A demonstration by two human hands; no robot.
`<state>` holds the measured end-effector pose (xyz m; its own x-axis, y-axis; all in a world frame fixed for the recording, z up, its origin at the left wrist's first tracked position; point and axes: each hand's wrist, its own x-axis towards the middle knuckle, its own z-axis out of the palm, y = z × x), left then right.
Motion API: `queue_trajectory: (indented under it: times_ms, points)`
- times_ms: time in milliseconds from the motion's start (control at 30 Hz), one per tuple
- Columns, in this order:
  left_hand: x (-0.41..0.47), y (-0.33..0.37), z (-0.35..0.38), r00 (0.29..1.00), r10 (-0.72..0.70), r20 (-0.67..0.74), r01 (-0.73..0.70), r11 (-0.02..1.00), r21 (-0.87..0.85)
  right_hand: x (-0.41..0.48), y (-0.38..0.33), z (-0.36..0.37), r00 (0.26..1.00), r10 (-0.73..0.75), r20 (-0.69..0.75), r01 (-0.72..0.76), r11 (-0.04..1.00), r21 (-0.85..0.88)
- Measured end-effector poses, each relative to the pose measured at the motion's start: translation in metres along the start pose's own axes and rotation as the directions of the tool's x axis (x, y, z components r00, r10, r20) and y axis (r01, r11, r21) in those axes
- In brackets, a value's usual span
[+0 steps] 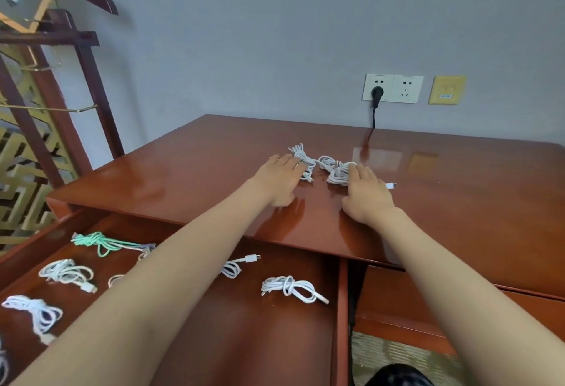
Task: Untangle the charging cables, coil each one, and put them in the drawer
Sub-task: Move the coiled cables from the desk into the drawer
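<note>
Tangled white cables (336, 173) on desktop (214, 165), left hand (279, 176) and right hand (365, 193) flat, fingers touching them, coiled cables (287, 288) in drawer (260, 339)

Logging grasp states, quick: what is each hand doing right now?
Left hand: open, fingers laid on the white cable tangle.
Right hand: open, fingertips touching the same tangle, gripping nothing.

1. White cables (324, 166) lie in a tangled bunch on the desk top (183, 177) — two knotted clumps joined by a strand, one plug end trailing right.
2. The drawer (341, 309), of reddish-brown wood, is pulled open.
3. Inside it lie separate coiled cables — a mint-green cable (101, 242) at back left, and white coils (290, 289) scattered apart.
</note>
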<state>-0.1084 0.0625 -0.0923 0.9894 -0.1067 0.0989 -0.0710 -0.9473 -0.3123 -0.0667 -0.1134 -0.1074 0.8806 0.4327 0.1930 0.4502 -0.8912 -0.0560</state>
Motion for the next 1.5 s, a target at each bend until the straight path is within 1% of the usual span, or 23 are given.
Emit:
queue_trajectory:
  times_ms: [133,267,333,433,467,567,600,700,767,833,900,967,1033,1067,1167,1300,1400,1500]
  points:
    - [0.015,-0.003,-0.002,0.995,-0.041,0.090,0.042,0.999,-0.011,0.006,-0.002,0.003,1.000,0.003,0.014,-0.002,1.000,-0.026]
    - [0.023,-0.008,0.000,0.986,-0.070,0.149,0.081,0.994,-0.071,0.011,0.001,-0.003,0.999,0.031,0.026,-0.029,0.997,-0.076]
    - [0.025,-0.008,0.001,0.991,-0.072,0.117,0.082,0.994,-0.077,0.013,0.003,-0.007,0.999,0.028,0.016,-0.026,0.993,-0.117]
    - [0.029,-0.011,0.003,0.996,-0.088,0.029,0.090,0.993,-0.075,0.016,0.006,-0.010,0.999,0.022,-0.039,-0.027,0.992,-0.126]
    - [0.030,-0.014,0.003,0.995,-0.100,0.027,0.102,0.991,-0.090,0.016,0.008,-0.010,0.999,0.016,-0.046,-0.021,0.992,-0.122]
    - [0.026,-0.019,0.003,0.990,-0.113,0.083,0.128,0.973,-0.193,0.014,0.013,-0.006,1.000,-0.008,-0.030,0.005,0.996,-0.092]
    - [0.024,-0.021,0.003,0.990,-0.113,0.080,0.128,0.968,-0.216,0.013,0.015,-0.006,0.999,-0.011,-0.030,0.009,0.997,-0.081]
    - [0.018,-0.027,0.005,0.994,-0.107,0.005,0.105,0.961,-0.255,0.008,0.017,-0.005,0.998,-0.020,-0.053,0.016,0.997,-0.074]
    - [0.014,-0.032,0.007,0.994,-0.110,0.016,0.110,0.946,-0.306,0.003,0.015,-0.005,0.998,-0.025,-0.056,0.023,0.999,-0.038]
    - [0.009,-0.033,0.008,0.989,-0.118,0.085,0.141,0.918,-0.371,0.000,0.013,-0.005,0.999,-0.019,-0.046,0.021,0.999,0.041]
    - [0.005,-0.030,0.008,0.991,-0.107,0.080,0.127,0.939,-0.319,-0.003,0.009,-0.007,1.000,0.006,-0.030,-0.003,0.994,0.113]
    - [0.002,-0.029,0.007,0.996,-0.086,0.016,0.087,0.970,-0.227,-0.005,0.006,-0.009,0.999,0.033,-0.025,-0.029,0.988,0.155]
    - [0.000,-0.028,0.006,0.999,-0.051,-0.010,0.049,0.988,-0.144,-0.007,0.003,-0.011,0.999,0.039,-0.030,-0.033,0.982,0.184]
    - [-0.002,-0.028,0.006,0.999,-0.042,-0.006,0.041,0.989,-0.144,-0.009,0.002,-0.011,0.999,0.037,-0.033,-0.030,0.979,0.200]
    - [-0.012,-0.030,0.005,0.998,-0.033,0.045,0.044,0.964,-0.261,-0.016,-0.006,-0.018,0.999,0.008,-0.044,0.004,0.967,0.254]
    - [-0.035,-0.037,-0.004,0.995,0.009,0.102,0.020,0.962,-0.272,-0.027,-0.021,-0.029,0.998,-0.026,-0.060,0.044,0.942,0.333]
    - [-0.059,-0.045,-0.014,0.991,0.025,0.129,0.016,0.952,-0.307,-0.035,-0.032,-0.035,0.995,-0.101,-0.008,0.097,0.926,0.365]
    - [-0.084,-0.054,-0.021,0.983,0.020,0.185,0.049,0.931,-0.362,-0.045,-0.047,-0.043,0.975,-0.187,0.117,0.125,0.906,0.405]
